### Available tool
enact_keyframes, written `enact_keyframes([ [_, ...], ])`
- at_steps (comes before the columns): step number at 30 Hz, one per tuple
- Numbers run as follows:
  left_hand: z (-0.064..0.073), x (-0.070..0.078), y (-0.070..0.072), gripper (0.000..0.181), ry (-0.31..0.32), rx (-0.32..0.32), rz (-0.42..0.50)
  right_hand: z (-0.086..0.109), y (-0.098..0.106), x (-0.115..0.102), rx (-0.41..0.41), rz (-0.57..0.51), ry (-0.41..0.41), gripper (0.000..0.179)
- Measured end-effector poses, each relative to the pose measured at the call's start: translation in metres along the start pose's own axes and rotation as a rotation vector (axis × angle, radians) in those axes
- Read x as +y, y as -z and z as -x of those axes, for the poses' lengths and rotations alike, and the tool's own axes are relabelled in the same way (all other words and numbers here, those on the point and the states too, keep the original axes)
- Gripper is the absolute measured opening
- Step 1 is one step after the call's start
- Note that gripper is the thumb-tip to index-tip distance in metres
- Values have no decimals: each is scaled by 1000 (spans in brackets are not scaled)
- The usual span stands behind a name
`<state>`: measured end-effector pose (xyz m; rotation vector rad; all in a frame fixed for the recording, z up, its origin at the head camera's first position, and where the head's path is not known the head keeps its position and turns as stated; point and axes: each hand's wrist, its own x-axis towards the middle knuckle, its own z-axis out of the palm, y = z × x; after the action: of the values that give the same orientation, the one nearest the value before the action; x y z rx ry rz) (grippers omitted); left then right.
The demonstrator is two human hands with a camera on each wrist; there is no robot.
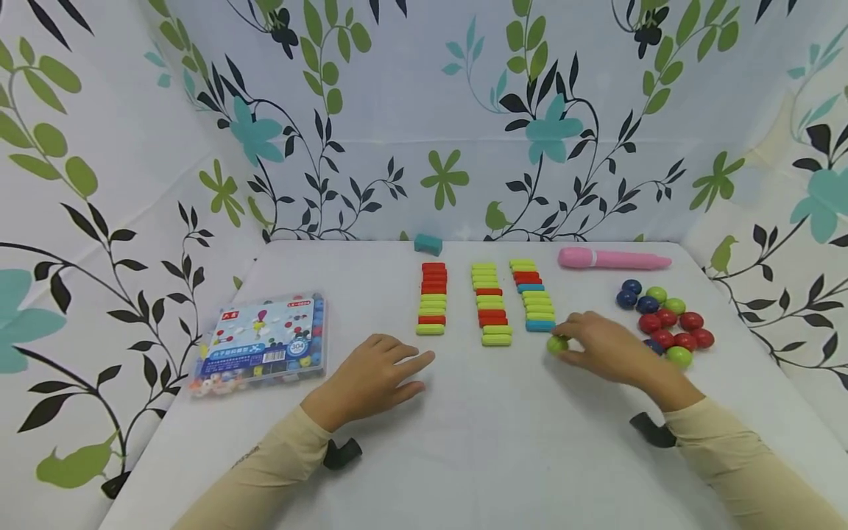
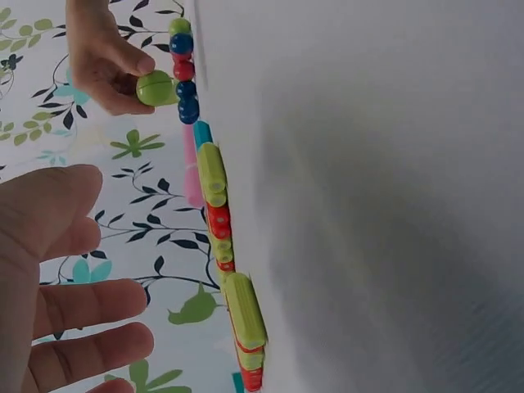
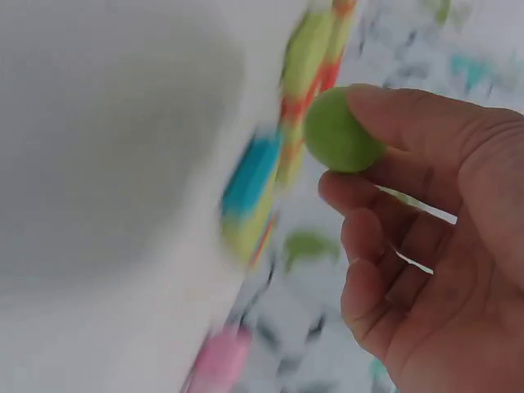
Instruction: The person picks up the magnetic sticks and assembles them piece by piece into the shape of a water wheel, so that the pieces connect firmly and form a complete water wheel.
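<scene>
Between thumb and fingers, my right hand point(image 1: 606, 350) pinches a green ball point(image 3: 340, 131) beside the near end of the right-hand column of coloured sticks point(image 1: 535, 298). That column mixes yellow-green, red and blue sticks. My left hand point(image 1: 371, 375) holds nothing, its fingers spread and pointing toward the left column of sticks point(image 1: 433, 298). Between these two columns lies a middle column of yellow-green and red sticks point(image 1: 490, 303). In the left wrist view the green ball point(image 2: 154, 88) shows at the fingertips of the right hand point(image 2: 102, 61).
Right of my right hand sits a cluster of red, green and dark blue balls point(image 1: 665, 320). A pink pen-shaped thing point(image 1: 615, 259) and a teal block point(image 1: 428, 244) lie at the back. At left is a clear plastic box of coloured parts point(image 1: 261, 342) with a printed label.
</scene>
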<state>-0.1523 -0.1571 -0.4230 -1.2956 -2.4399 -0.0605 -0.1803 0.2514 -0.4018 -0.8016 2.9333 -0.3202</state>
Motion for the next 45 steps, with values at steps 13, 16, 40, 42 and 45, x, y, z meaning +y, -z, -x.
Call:
enact_keyframes([
  [13,-68,16,-19,33,198,-199,214,-3,-43,-67,-48,-23,222,34],
  [16,-99,25,-35,34,210,-237,205,-1,-44,-66,-55,-22,215,34],
  [40,-142,29,-73,23,203,-333,21,-4,-41,-75,-47,54,257,37],
  [42,-141,28,-72,21,200,-327,20,-4,-40,-75,-49,56,255,37],
  [45,-137,29,-66,15,194,-313,29,-5,-39,-76,-51,58,252,36],
])
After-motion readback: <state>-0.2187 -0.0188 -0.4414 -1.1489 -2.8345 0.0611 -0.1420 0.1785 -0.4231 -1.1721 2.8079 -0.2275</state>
